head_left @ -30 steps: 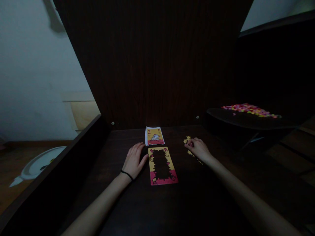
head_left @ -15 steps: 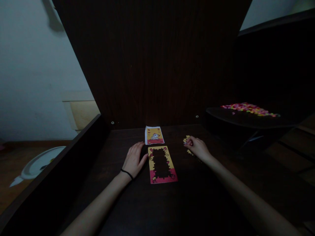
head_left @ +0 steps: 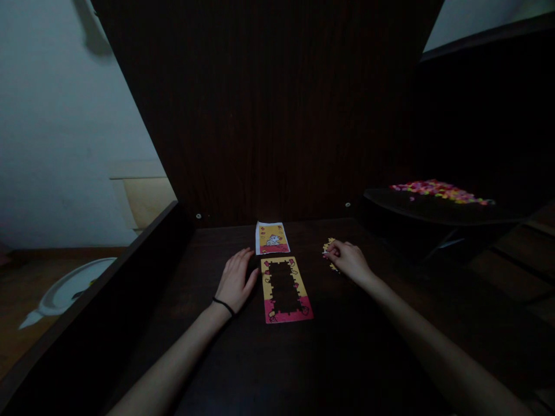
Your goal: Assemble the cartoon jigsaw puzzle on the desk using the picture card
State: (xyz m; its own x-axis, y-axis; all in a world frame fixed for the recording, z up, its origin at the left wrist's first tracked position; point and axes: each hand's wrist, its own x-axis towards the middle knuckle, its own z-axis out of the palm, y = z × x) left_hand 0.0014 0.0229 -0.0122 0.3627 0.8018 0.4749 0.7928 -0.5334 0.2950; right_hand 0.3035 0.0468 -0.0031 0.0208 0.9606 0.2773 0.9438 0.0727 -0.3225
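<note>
A yellow and pink puzzle frame with an unfilled dark middle lies on the dark wooden table. My left hand rests flat beside the frame's left edge, fingers stretched, a black band on the wrist. My right hand sits to the right on a small heap of loose yellow puzzle pieces, fingertips pinched at them. What the fingers hold is too small to make out. A small reference picture card lies just beyond the frame.
A dark wooden back panel rises behind the table, and a raised side board runs along the left. A dark tray with several colourful pieces stands at the right. A white plate lies on the floor, left.
My right hand has shifted slightly toward the far end of the loose pieces and now covers more of the heap. The left hand has barely moved.
</note>
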